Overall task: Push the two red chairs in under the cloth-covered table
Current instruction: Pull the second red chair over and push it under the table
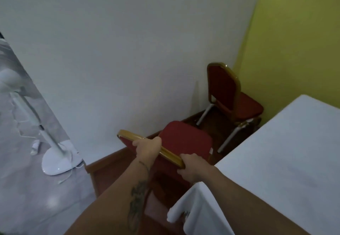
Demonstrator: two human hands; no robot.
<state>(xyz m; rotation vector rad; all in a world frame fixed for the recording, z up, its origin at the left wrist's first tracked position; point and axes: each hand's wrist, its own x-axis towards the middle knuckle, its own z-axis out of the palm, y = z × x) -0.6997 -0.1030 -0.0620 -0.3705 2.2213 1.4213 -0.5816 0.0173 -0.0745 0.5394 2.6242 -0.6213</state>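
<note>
A red chair point(185, 139) with a gold-framed back stands right below me, beside the corner of the white cloth-covered table point(287, 153). My left hand point(148, 147) grips the middle of the chair's top rail. My right hand point(193, 167) grips the rail's right end. A second red chair point(231, 96) stands farther back against the yellow wall, its seat facing the table's far end and apart from it. The near chair's legs are hidden by its back and my arms.
A large white panel point(119, 56) leans behind the chairs, close to the near chair's left side. A white pedestal fan point(55, 159) with a loose cord stands on the grey floor at left. A brown wooden platform point(103, 172) lies under the chairs.
</note>
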